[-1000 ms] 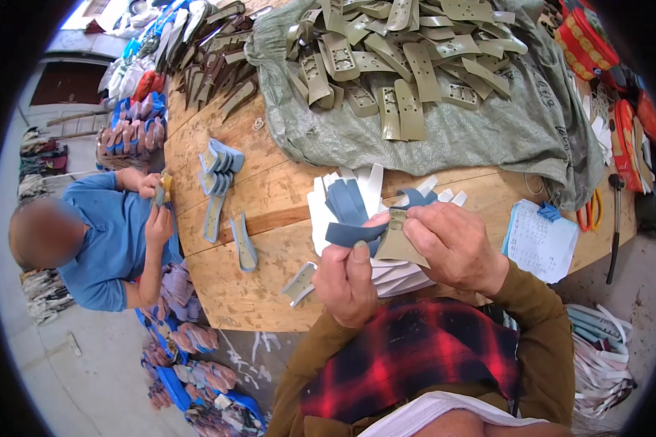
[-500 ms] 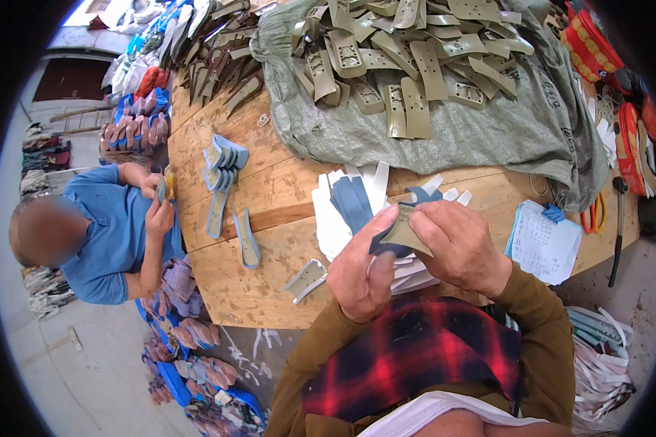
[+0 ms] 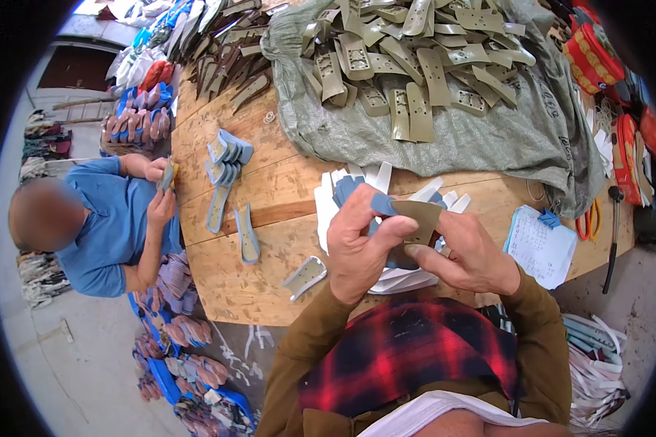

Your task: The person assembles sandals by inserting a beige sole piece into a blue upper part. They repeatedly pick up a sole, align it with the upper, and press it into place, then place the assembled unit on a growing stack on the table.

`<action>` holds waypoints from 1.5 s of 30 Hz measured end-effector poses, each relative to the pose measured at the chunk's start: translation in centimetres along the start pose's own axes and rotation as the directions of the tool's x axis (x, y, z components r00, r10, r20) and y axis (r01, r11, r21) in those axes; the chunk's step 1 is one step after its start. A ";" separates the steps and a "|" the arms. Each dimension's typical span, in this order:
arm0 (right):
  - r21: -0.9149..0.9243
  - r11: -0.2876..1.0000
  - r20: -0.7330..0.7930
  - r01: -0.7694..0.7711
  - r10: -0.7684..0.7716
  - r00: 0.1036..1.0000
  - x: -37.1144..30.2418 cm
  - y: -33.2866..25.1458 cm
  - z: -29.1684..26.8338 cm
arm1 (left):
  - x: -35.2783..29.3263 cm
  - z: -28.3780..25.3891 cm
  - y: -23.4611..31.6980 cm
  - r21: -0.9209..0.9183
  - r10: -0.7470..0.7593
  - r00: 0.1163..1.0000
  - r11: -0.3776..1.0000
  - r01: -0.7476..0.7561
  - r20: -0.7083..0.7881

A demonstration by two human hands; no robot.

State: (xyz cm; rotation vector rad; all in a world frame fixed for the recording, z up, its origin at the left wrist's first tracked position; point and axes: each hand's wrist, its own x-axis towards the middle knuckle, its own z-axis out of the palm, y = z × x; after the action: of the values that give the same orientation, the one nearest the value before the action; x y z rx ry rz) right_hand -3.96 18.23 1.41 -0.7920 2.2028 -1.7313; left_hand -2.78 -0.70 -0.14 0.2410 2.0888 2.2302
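Note:
Both of my hands are closed on an olive curved shoe-sole piece (image 3: 421,213), held above the near edge of the table. A blue strip (image 3: 383,205) lies against its left end. My left hand (image 3: 358,246) pinches the strip and that end between thumb and fingers. My right hand (image 3: 468,253) grips the other side, its thumb low on the piece. Beneath my hands is a stack of white strips (image 3: 326,218) with several blue strips (image 3: 345,189) on top. Left of my hands lies a curved piece with a pale rim (image 3: 304,278).
A heap of olive sole pieces (image 3: 434,76) covers a grey-green woven sack (image 3: 481,149). Blue-edged pieces (image 3: 246,234) and a nested stack (image 3: 228,154) stand left. A written sheet (image 3: 539,247), orange-handled scissors (image 3: 589,221) and a hammer (image 3: 614,233) lie right. Another person (image 3: 113,218) works at left.
My hands have turned the olive piece so its broad face shows, with the blue strip now at its upper left. My left fingers have closed in, and my right thumb has moved below the piece.

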 end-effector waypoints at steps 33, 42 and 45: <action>-0.277 0.956 0.026 0.095 -0.091 0.995 0.0 2.0 0.3 | 0.2 -0.9 -0.9 0.277 -0.221 0.945 0.949 0.152 0.240; 0.137 0.990 -0.246 0.040 -0.005 0.969 -0.3 2.3 0.1 | 0.3 -2.2 -0.7 0.443 0.499 0.848 0.728 -0.523 0.180; 0.474 0.836 0.058 -0.277 0.284 0.957 -0.9 4.0 1.1 | -0.3 -2.1 -2.0 0.353 0.551 0.807 0.727 -0.589 0.211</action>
State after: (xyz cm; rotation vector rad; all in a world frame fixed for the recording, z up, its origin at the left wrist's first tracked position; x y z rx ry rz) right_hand -3.75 18.44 -2.86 -0.3157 1.6674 -1.9969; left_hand -2.96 -2.65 -2.30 1.1448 2.6754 1.9243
